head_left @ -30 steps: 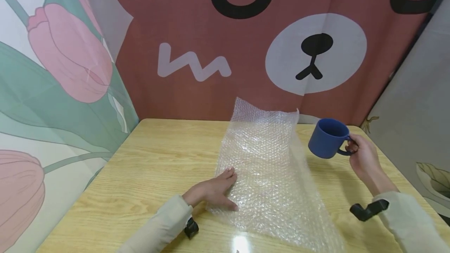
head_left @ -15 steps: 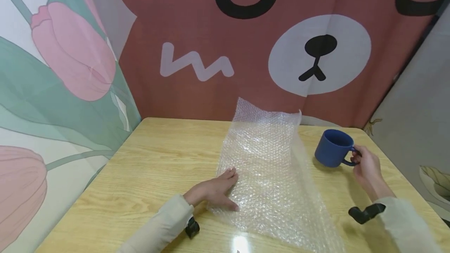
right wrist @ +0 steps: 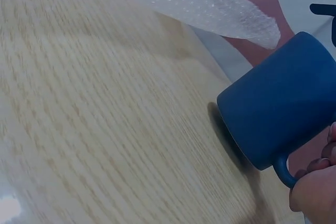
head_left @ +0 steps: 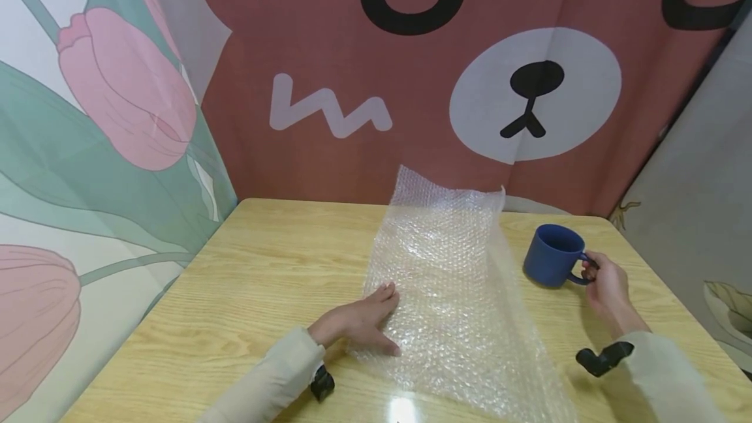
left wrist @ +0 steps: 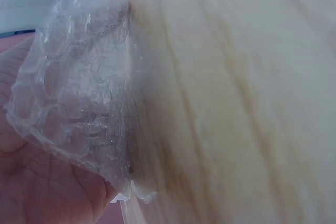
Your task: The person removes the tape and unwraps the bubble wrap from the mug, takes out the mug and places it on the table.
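A blue mug [head_left: 551,257] is upright at the right side of the table, its handle toward the right. My right hand [head_left: 608,286] grips that handle. In the right wrist view the mug [right wrist: 281,98] is close over the wood with a shadow at its base, and fingers curl at the handle [right wrist: 284,170]. A clear sheet of bubble wrap [head_left: 440,292] lies lengthwise across the table's middle. My left hand [head_left: 363,320] rests on its left edge with fingers extended and thumb apart. In the left wrist view the wrap [left wrist: 79,87] partly covers the palm [left wrist: 47,187].
The wooden table [head_left: 264,266] reaches back to a curtain [head_left: 329,162] printed with a bear face. The wrap's far end rises against that curtain. Floral cloth [head_left: 123,214] hangs on the left, and a pale cloth [head_left: 693,168] on the right.
My right hand has lowered the mug toward the table and brought it slightly nearer to me. The left hand and the bubble wrap have stayed in place.
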A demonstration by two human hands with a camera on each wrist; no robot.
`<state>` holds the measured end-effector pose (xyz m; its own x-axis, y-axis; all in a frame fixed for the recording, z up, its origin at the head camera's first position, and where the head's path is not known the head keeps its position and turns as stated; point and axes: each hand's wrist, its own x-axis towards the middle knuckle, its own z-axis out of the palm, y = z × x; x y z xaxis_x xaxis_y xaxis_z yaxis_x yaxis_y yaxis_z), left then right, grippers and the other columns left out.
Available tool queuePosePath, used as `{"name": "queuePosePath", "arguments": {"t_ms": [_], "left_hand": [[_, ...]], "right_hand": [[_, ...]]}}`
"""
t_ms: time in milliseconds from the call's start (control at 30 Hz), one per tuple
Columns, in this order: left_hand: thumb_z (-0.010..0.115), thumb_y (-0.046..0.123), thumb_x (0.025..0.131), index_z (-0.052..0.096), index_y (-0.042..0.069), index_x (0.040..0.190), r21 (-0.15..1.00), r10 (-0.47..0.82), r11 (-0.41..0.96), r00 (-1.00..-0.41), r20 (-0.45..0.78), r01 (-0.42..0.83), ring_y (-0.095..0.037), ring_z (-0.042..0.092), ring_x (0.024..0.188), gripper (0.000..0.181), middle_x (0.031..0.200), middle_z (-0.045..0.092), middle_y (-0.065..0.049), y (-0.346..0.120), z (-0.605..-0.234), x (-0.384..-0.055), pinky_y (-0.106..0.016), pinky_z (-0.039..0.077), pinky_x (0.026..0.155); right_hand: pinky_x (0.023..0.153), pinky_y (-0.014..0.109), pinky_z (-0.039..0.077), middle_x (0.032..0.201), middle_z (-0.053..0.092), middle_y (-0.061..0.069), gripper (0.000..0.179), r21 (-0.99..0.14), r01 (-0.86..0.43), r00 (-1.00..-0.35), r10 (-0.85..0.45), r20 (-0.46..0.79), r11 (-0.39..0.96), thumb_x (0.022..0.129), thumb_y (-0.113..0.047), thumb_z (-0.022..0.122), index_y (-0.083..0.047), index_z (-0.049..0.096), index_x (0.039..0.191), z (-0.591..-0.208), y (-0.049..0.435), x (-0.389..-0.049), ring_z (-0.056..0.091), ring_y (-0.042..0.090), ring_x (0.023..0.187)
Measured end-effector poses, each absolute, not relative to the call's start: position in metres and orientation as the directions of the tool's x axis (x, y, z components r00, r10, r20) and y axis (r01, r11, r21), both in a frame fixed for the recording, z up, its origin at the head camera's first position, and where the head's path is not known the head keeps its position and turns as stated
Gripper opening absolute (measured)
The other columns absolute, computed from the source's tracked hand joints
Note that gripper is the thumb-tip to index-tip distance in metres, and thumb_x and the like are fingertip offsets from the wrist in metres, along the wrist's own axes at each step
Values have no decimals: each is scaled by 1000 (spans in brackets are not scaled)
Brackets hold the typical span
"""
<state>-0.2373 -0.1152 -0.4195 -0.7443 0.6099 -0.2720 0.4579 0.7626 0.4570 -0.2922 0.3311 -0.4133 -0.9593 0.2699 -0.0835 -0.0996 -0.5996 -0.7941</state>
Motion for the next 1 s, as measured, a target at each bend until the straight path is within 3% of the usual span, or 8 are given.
{"name": "queuePosePath", "arguments": {"t_ms": [300, 600, 1000], "left_hand": [[73, 53, 79, 17, 1, 153, 459, 610, 763, -741, -279, 455, -26, 0, 145, 107, 160, 0, -15, -115, -421, -235, -39, 10, 115], [73, 54, 79, 17, 0, 153, 460, 612, 761, -741, -276, 457, -27, 0, 145, 107, 159, 0, -15, -115, -422, -234, -40, 11, 115], [72, 56, 79, 17, 1, 153, 428, 605, 772, -748, -272, 469, -26, 1, 146, 108, 159, 1, -15, -114, -418, -237, -38, 12, 114]], "right_hand": [[54, 23, 30, 61, 52, 1, 38, -799, -63, -955, 268, -126, -598, 101, -2, 43, -5, 59, 67, -421, 332, -290, 37, 12, 54], [54, 22, 30, 61, 52, -1, 38, -820, -73, -963, 254, -90, -567, 101, -4, 42, -6, 58, 67, -425, 331, -289, 37, 11, 55], [59, 17, 38, 67, 52, -6, 36, -918, 8, -951, 281, -129, -396, 102, -14, 45, -13, 62, 70, -423, 333, -291, 43, 7, 62]]}}
